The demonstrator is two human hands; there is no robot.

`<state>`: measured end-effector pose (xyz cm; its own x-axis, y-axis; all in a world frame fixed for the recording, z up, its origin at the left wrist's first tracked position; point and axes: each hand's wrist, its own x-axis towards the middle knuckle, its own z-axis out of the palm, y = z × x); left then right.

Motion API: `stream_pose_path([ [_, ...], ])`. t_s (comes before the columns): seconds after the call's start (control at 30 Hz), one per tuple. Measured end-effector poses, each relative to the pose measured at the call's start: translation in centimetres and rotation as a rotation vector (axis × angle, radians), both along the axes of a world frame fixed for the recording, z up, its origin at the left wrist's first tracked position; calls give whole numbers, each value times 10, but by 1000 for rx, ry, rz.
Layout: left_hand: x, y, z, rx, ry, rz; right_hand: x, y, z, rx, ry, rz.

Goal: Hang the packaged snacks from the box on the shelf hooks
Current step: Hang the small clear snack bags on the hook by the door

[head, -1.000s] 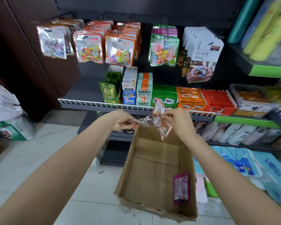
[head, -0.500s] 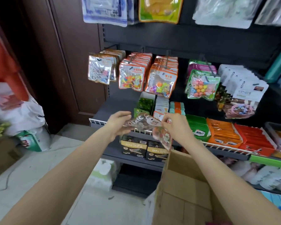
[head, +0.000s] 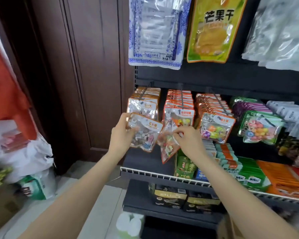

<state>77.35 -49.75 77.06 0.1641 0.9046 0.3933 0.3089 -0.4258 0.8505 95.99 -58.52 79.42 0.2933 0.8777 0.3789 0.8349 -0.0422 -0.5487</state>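
Gripping an orange-edged clear candy pouch [head: 144,132], the left hand [head: 122,135]; right hand [head: 188,140] fingers pinch another pouch [head: 167,146].

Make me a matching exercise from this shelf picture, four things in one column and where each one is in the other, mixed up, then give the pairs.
Things
1. stone candy packet
2. mango packet
3. black and gold boxes
4. orange-edged jelly packet

Places
A. hanging at the top of the shelf
B. gripped in the left hand
C. pinched in the right hand
D. on the low shelf under the white wire rail

Pairs: 1-B, 2-A, 3-D, 4-C
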Motion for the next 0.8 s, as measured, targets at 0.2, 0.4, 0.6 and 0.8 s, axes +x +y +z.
stream_pose_path([
  [0.2, -2, 39, 10, 40, -57, -41, -3, 12, 11, 4, 194, -3],
  [0.4, 20, 66, 9, 45, -93, 12, -3, 12, 15, -219, 92, 119],
  [0.6, 25, 77, 9, 34, -113, 41, 3, 22, 8, -274, -106, 95],
  [0.8, 28, 86, 7, 22, -17, 84, 0, 25, 13, -147, -42, 61],
])
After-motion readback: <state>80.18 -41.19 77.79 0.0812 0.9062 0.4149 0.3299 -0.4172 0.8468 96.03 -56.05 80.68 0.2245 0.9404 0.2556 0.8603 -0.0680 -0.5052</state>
